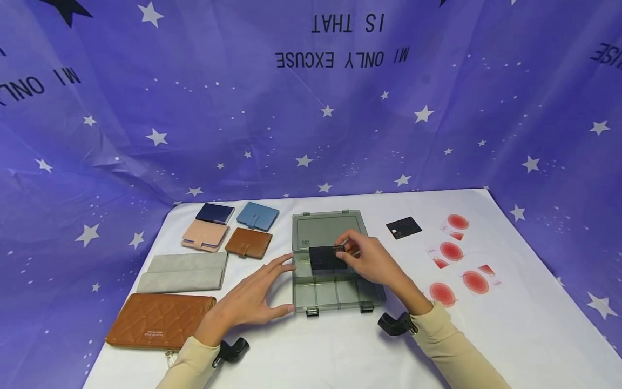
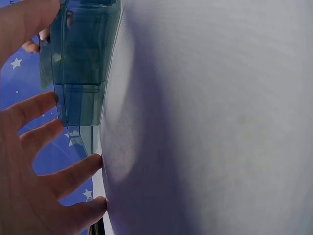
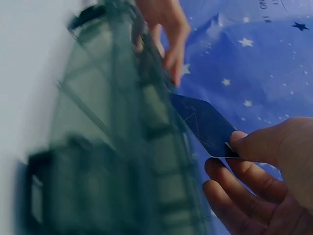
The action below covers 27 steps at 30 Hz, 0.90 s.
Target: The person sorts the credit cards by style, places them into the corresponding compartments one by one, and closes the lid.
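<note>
My right hand pinches a black card by its right end, thumb on one face and fingers behind, as the right wrist view also shows. The card is held over the middle of a translucent green-grey compartment box, whose lid lies folded back, away from me. At the box's left side, my left hand spreads its fingers, with fingertips right at the wall. In the left wrist view, the fingers lie along the box side, the lower ones down by the white cloth.
Another black card lies right of the box, with several red-and-white cards beyond it. Left are small card holders in navy, blue, pink and brown, a grey wallet and a brown quilted wallet.
</note>
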{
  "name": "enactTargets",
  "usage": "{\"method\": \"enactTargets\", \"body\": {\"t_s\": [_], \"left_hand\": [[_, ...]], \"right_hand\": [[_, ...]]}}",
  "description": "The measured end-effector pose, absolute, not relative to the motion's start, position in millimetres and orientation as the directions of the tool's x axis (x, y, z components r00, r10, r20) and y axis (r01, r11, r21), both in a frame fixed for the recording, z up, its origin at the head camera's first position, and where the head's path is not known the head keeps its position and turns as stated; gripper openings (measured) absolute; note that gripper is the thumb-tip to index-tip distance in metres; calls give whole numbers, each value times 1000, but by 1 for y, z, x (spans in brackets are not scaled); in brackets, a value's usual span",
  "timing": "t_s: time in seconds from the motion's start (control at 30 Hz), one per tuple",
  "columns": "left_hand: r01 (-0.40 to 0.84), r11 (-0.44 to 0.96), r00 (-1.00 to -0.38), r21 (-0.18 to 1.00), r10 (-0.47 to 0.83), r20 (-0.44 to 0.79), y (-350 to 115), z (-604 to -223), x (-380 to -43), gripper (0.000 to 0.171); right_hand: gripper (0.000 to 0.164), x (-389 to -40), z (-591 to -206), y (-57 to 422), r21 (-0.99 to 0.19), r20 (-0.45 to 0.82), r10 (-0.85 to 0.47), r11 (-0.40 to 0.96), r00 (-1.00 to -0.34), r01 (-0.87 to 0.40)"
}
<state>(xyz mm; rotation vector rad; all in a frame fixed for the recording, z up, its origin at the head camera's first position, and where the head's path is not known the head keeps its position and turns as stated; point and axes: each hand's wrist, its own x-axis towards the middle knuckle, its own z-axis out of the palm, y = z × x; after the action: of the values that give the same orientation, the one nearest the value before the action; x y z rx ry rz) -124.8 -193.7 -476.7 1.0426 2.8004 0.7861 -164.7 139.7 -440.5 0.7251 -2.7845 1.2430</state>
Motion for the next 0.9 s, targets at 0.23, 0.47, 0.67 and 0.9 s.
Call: {"method": "enactTargets", "body": {"t_s": [0.23,0.47,0.67,0.9], "left_hand": [[590,647,-776,482,619,119,-193,-477,-124,85],[584,650,-778,486,619,107,-194,-475,-123,85],[577,652,-780,492,619,95,-194,-476,-124,85],[574,655,-782,492,616,92,-192,-476,-124,85]], "right_hand": [[20,-158,-456,123,-660,273,-385,592,-882,-463],[18,-153,-465,115,-593,290,-382,649,-878,-478],[14,-152,-467,111,-530,287,-416,682,-863,-505],[35,-151,-465,115,-536,145,-462,707,-875,-462]]}}
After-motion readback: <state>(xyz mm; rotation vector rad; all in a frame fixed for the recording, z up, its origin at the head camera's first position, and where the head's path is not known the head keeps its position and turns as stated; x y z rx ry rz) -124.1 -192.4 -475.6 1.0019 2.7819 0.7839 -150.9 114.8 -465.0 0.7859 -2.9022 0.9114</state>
